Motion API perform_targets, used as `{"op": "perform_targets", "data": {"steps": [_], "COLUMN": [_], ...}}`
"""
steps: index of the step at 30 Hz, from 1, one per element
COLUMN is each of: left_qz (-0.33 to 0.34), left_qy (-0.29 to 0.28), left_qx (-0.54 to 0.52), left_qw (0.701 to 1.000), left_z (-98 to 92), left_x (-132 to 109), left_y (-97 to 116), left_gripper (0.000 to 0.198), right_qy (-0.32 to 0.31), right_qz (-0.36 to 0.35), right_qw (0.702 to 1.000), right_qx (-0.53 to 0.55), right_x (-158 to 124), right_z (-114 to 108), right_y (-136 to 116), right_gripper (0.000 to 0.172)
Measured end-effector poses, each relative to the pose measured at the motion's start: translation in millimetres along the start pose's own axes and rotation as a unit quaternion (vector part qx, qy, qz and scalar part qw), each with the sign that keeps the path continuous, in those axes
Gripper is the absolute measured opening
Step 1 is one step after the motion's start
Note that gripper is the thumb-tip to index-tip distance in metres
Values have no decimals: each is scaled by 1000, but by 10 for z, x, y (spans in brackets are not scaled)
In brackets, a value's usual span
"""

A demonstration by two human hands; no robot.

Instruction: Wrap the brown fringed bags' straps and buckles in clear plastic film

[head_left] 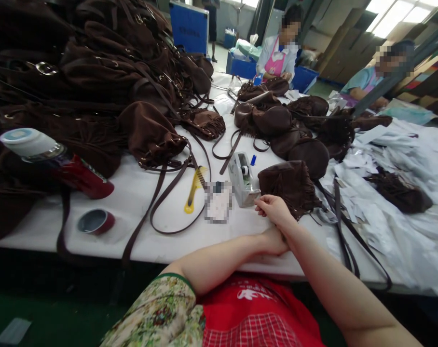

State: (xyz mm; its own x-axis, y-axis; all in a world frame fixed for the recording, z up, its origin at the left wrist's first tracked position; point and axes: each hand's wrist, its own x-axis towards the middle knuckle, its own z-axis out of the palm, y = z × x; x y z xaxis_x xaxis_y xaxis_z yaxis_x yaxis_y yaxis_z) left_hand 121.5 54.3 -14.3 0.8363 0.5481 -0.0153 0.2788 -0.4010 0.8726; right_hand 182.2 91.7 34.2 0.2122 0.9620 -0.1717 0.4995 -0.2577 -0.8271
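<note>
My right hand [275, 209] is closed in a pinch at the front end of a clear tape dispenser [237, 176]. Whatever lies between those fingertips is too small to make out. Crossed beneath my right wrist is my left hand [275, 242], close to the table's front edge, its fingers hidden behind the right forearm. Just beyond the right hand lies a dark brown fringed bag [286, 185]. Left of the dispenser are a blurred pale object [219, 205] and a yellow comb [194, 193].
Dark brown bags [106, 72] are heaped high at the left, with straps trailing over the white table [175, 248]. A red flask [92, 178] and a cup [96, 221] stand before them. More bags [298, 130] and crumpled white wrapping [396, 226] spread rightward. Two people sit across.
</note>
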Motion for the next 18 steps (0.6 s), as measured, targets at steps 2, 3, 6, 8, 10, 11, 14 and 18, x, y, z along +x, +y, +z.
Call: {"op": "perform_targets", "data": {"steps": [2, 3, 6, 8, 10, 11, 14, 18], "left_qz": [-3, -5, -28, -48, -54, -53, -50, -43], "left_qy": [-33, -54, -87, -73, -48, -41, -26, -18], "left_qx": [-29, -57, -181, -254, -286, -293, -295, -269], "left_qw": [999, 997, 979, 963, 956, 954, 954, 962], "left_z": [-10, -20, -54, -57, -39, -25, 16, 32], "left_x": [-29, -43, -63, -50, -28, -18, -6, -20], "left_y": [14, 21, 35, 34, 25, 18, 2, -2], "left_gripper": [22, 24, 29, 29, 29, 29, 30, 31], "right_qy": [17, 29, 82, 114, 125, 125, 128, 126], "right_qz": [6, 3, -23, -29, -3, 17, 77, 118], "right_qw": [1000, 1000, 996, 993, 992, 992, 986, 976], "right_qx": [-11, -11, 7, 15, 22, 30, 74, 130], "right_x": [-72, -138, -463, -732, -971, -1065, -1228, -1238], "right_z": [-113, -203, -528, -695, -768, -771, -704, -614], "right_y": [14, 9, -13, 14, 105, 172, 405, 601], "right_gripper": [29, 28, 31, 33, 34, 34, 36, 37]}}
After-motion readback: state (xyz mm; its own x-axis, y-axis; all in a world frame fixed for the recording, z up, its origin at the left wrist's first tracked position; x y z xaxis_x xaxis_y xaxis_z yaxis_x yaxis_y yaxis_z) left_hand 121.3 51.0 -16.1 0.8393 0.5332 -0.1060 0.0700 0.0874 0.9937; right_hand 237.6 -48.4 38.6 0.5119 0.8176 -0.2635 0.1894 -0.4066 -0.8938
